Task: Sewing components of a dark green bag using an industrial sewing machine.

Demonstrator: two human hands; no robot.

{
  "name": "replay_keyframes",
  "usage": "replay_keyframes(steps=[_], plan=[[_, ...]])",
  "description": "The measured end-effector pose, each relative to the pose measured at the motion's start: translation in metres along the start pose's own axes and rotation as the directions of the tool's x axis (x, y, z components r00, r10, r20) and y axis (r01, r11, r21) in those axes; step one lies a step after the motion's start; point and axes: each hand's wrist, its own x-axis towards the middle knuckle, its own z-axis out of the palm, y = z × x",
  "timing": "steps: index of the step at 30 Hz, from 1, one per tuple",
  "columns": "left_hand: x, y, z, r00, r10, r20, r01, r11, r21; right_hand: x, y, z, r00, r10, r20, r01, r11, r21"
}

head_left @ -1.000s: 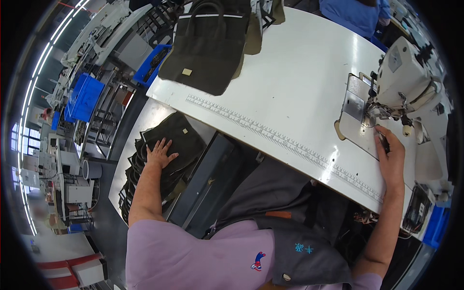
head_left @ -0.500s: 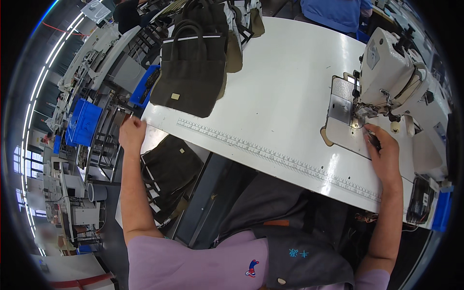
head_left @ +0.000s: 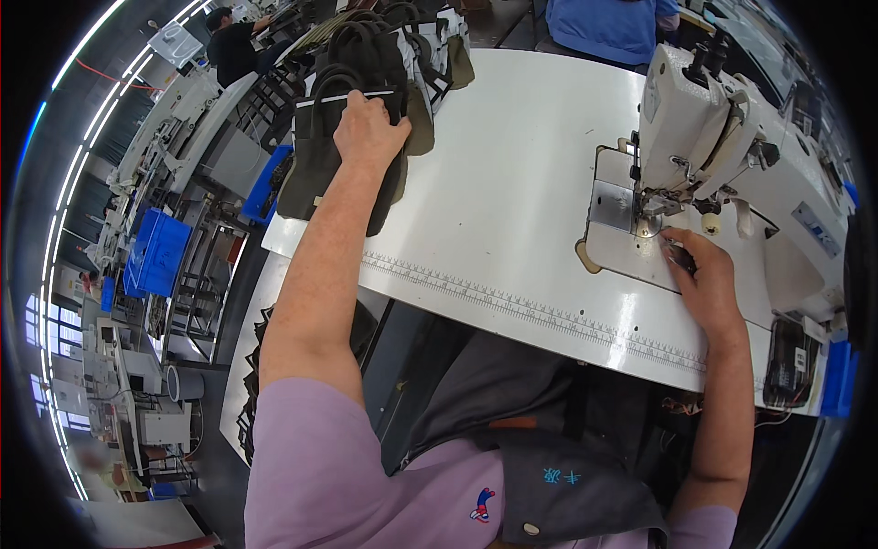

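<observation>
My left hand (head_left: 370, 133) is on the upper part of a dark olive fabric handbag (head_left: 313, 169), its fingers curled at the pale-trimmed top edge beside the handle and its thumb toward the right side. The fingertips are partly hidden. This bag lies at the front of a row of similar bags (head_left: 361, 57) on the white table's far left. By the needle area of a white sewing machine (head_left: 686, 119), my right hand (head_left: 709, 274) rests with its fingers closed around small dark thread snips (head_left: 681, 259), mostly covered by the palm.
A printed ruler (head_left: 512, 295) runs along the near edge of the white table (head_left: 512, 183). Below its left end, dark bags (head_left: 251, 384) lie on a lower surface. Blue bins (head_left: 157, 252) stand off to the left. A person in blue (head_left: 599, 27) sits beyond the table.
My left hand has moved from the table's left corner up and right onto the front handbag. My right hand stays by the machine with the snips. The view has shifted slightly.
</observation>
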Motion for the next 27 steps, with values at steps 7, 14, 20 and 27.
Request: replay_keyframes(steps=[7, 14, 20, 27], plan=[[0.018, -0.069, 0.004, 0.983, 0.002, 0.184, 0.106, 0.810, -0.577, 0.003, 0.000, 0.000, 0.997, -0.071, -0.014, 0.070, 0.996, -0.050], [0.002, -0.103, 0.003, 0.913, -0.135, 0.385, 0.379, -0.071, -0.923, 0.003, 0.005, 0.003, 0.993, -0.109, -0.038, 0.105, 0.991, -0.077], [-0.002, -0.112, -0.007, 0.935, -0.034, 0.354, 0.334, -0.261, -0.906, 0.000, 0.004, 0.001, 0.997, -0.071, -0.036, 0.069, 0.996, -0.054], [-0.005, -0.109, 0.021, 0.931, 0.075, 0.357, 0.364, -0.282, -0.888, -0.002, 0.010, -0.002, 0.986, 0.034, -0.163, -0.072, 0.970, -0.234]])
